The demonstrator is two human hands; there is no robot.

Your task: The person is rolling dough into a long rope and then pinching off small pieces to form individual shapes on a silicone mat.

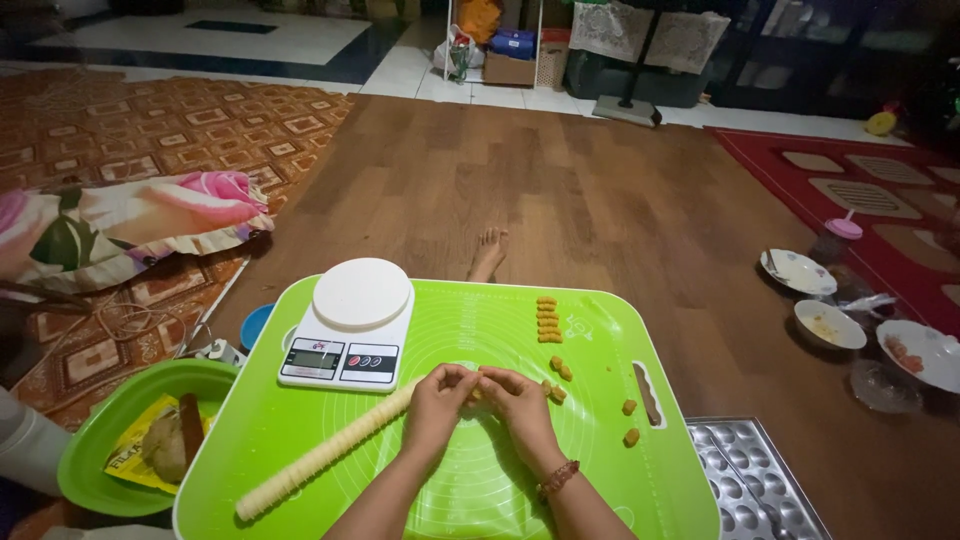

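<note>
My left hand [437, 400] and my right hand [517, 398] meet fingertip to fingertip over a bright green mat [590, 470], pinching a small bit of orange dough between them. A long pale ridged roller [325, 453] lies diagonally on the mat, its upper end under my left hand. Small orange dough pieces [548, 319] sit in a short column further up the mat, and a few loose orange lumps [630, 421] lie to the right of my hands. A bead bracelet circles my right wrist.
A white kitchen scale [350, 325] stands on the mat's upper left. A green bowl [95, 440] with a yellow packet sits at left. A metal mould tray [750, 480] lies at lower right. White dishes [830, 322] rest on the wooden floor at right. My foot [489, 252] shows beyond the mat.
</note>
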